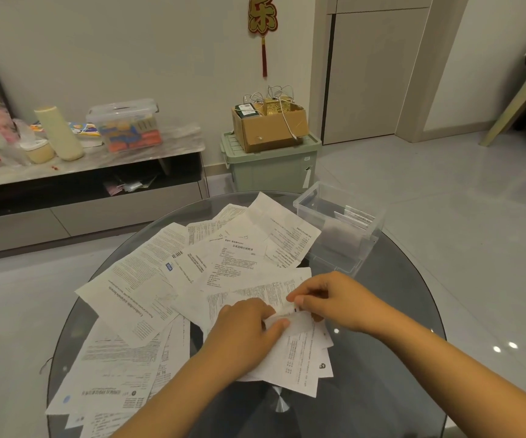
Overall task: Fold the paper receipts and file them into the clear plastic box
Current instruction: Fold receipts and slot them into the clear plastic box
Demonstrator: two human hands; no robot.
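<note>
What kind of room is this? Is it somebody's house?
Most likely a living room in a home. A low TV-style cabinet stands along the wall, a red lucky ornament hangs above, and a storage bin with a cardboard box sits on the tiled floor behind the glass table.

White printed paper receipts [173, 279] lie unfolded and overlapping in a loose spread across the left and middle of the round glass bench [407, 279], some creased, their text facing various ways. One small receipt [290, 339] at the near middle is partly folded, pinched between the left hand [249, 324] and the right hand [328, 298]. The clear plastic box [340, 229] stands open and upright at the far right of the bench, just beside the spread, with a few folded receipts [358, 218] standing on edge at its right end.
</note>
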